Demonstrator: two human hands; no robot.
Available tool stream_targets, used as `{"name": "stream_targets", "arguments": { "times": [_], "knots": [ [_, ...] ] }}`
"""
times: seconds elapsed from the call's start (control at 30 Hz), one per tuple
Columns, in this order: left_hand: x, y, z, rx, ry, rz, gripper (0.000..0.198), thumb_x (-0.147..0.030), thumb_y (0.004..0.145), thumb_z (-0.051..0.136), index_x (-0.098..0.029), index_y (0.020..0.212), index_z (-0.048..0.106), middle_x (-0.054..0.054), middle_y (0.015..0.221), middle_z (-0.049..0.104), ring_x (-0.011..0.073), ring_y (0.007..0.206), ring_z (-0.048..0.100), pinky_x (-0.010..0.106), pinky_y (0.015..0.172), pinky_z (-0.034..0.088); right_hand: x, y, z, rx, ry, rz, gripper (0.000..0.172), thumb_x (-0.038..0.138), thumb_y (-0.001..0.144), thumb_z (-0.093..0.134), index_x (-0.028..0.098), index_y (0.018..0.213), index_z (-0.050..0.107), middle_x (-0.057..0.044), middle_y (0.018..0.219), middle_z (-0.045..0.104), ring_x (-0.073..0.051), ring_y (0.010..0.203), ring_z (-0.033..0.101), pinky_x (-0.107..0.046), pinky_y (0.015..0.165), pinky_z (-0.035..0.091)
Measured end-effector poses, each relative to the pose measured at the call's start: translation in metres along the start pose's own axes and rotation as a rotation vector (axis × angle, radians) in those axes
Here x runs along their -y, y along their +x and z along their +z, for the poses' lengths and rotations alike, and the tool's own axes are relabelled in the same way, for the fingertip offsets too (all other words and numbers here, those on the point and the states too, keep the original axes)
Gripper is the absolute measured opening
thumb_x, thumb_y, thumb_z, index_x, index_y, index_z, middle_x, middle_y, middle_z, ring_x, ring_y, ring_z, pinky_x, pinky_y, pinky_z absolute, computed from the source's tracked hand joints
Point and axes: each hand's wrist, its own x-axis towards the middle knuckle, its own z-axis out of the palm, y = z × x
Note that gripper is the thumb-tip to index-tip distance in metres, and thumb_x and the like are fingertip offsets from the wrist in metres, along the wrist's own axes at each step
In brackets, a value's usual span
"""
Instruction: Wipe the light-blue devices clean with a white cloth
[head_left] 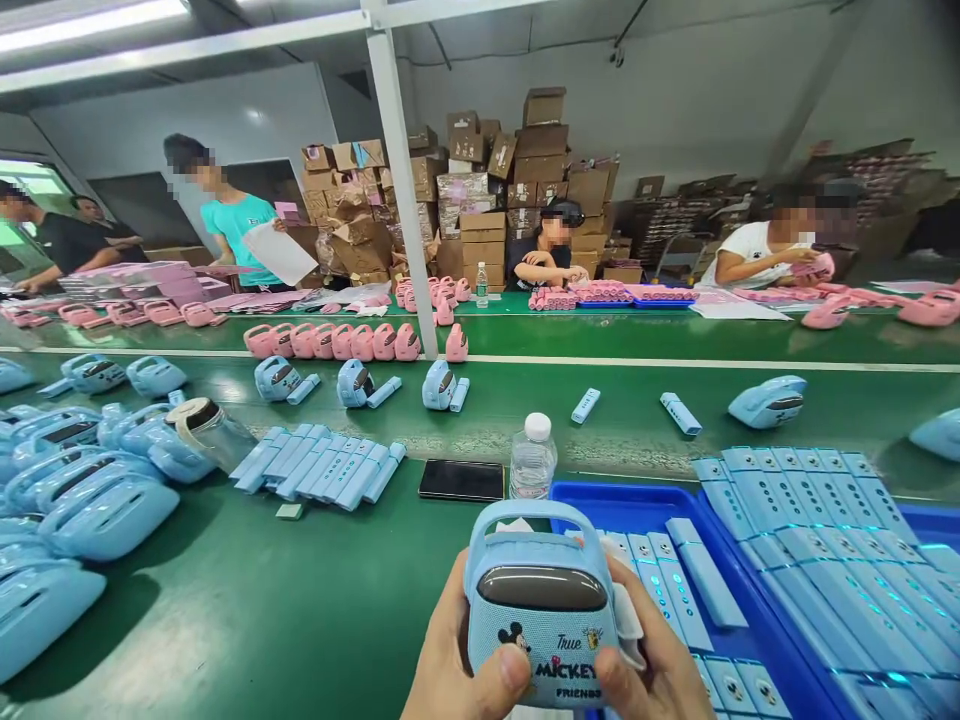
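A light-blue portable speaker (541,625) with a carry handle, a dark glossy panel and a Mickey print faces me, upright at the bottom centre. My left hand (466,655) is closed around its left side, thumb on the front. On the opposite side my right hand (651,660) grips it too, thumb near the printed lettering. Some white cloth or tissue (628,625) shows between the speaker and my right fingers. Just behind and to the right stands a blue tray (600,493) with light-blue bar-shaped parts (709,575). My other fingers are hidden behind the speaker.
Stacked blue bars (810,545) fill the right side. A water bottle (533,460), a phone (461,480), more bars (322,465) and a jar (214,435) lie ahead. Blue speakers (105,515) crowd the left. Beyond the green conveyor (517,385), several people work among pink speakers (337,342).
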Motion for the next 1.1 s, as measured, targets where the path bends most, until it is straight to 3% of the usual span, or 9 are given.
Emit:
{"name": "stream_targets", "arguments": {
  "times": [0.13, 0.33, 0.57, 0.67, 0.77, 0.9, 1.0, 1.1],
  "knots": [
    [-0.006, 0.003, 0.001, 0.053, 0.037, 0.019, 0.072, -0.056, 0.075, 0.084, -0.023, 0.136, 0.062, 0.017, 0.131, 0.072, 0.0416, 0.119, 0.069, 0.054, 0.101, 0.055, 0.023, 0.004, -0.003, 0.215, 0.156, 0.136, 0.086, 0.068, 0.081, 0.081, 0.031, 0.152, 0.050, -0.012, 0.151, 0.061, -0.038, 0.140, 0.056, -0.042, 0.111, 0.054],
    [-0.001, 0.003, -0.004, 0.140, 0.045, 0.075, 0.072, -0.043, 0.076, 0.088, -0.026, 0.140, 0.058, 0.014, 0.126, 0.075, 0.0367, 0.114, 0.072, 0.046, 0.098, 0.057, 0.030, 0.011, -0.011, 0.310, 0.102, 0.122, 0.075, 0.067, 0.082, 0.080, 0.030, 0.143, 0.058, -0.011, 0.139, 0.068, -0.039, 0.134, 0.058, -0.043, 0.104, 0.055],
    [0.009, -0.002, -0.008, 0.107, 0.056, 0.156, 0.073, -0.043, 0.074, 0.090, -0.026, 0.138, 0.058, 0.012, 0.119, 0.077, 0.0336, 0.105, 0.075, 0.045, 0.096, 0.058, 0.024, 0.011, -0.014, 0.295, 0.096, 0.046, 0.063, 0.063, 0.081, 0.083, 0.026, 0.129, 0.068, -0.011, 0.131, 0.072, -0.039, 0.127, 0.062, -0.041, 0.099, 0.058],
    [0.008, -0.005, -0.007, 0.092, 0.059, 0.106, 0.075, -0.046, 0.074, 0.090, -0.026, 0.138, 0.056, 0.012, 0.120, 0.077, 0.0331, 0.106, 0.073, 0.043, 0.095, 0.056, 0.024, 0.012, -0.016, 0.276, 0.066, 0.036, 0.062, 0.063, 0.079, 0.084, 0.025, 0.127, 0.070, -0.010, 0.128, 0.074, -0.039, 0.123, 0.065, -0.040, 0.098, 0.058],
    [0.000, -0.003, -0.006, 0.112, 0.104, 0.023, 0.071, -0.045, 0.079, 0.085, -0.027, 0.139, 0.054, 0.012, 0.122, 0.074, 0.0328, 0.111, 0.070, 0.043, 0.095, 0.053, 0.021, 0.013, -0.014, 0.231, 0.042, 0.082, 0.070, 0.067, 0.080, 0.080, 0.026, 0.135, 0.066, -0.010, 0.130, 0.074, -0.039, 0.124, 0.066, -0.039, 0.093, 0.061],
    [-0.012, 0.001, -0.006, 0.133, 0.171, -0.006, 0.069, -0.050, 0.080, 0.082, -0.026, 0.138, 0.054, 0.013, 0.126, 0.070, 0.0339, 0.112, 0.068, 0.047, 0.098, 0.051, 0.015, 0.014, -0.011, 0.194, -0.016, 0.114, 0.082, 0.073, 0.084, 0.072, 0.024, 0.147, 0.056, -0.013, 0.140, 0.068, -0.039, 0.134, 0.060, -0.042, 0.106, 0.055],
    [-0.012, -0.001, -0.009, 0.099, 0.190, -0.079, 0.070, -0.055, 0.078, 0.083, -0.026, 0.134, 0.053, 0.010, 0.117, 0.071, 0.0296, 0.103, 0.067, 0.039, 0.089, 0.049, 0.013, 0.013, -0.012, 0.223, -0.045, 0.130, 0.098, 0.081, 0.073, 0.077, 0.024, 0.149, 0.053, -0.014, 0.142, 0.067, -0.041, 0.136, 0.058, -0.042, 0.102, 0.058],
    [-0.005, -0.005, -0.012, 0.031, 0.274, -0.070, 0.071, -0.060, 0.074, 0.083, -0.025, 0.129, 0.055, 0.007, 0.108, 0.071, 0.0249, 0.092, 0.065, 0.034, 0.080, 0.047, 0.013, 0.012, -0.014, 0.173, -0.057, 0.138, 0.098, 0.077, 0.070, 0.083, 0.026, 0.149, 0.054, -0.012, 0.136, 0.071, -0.039, 0.131, 0.062, -0.040, 0.103, 0.056]
  ]
}}
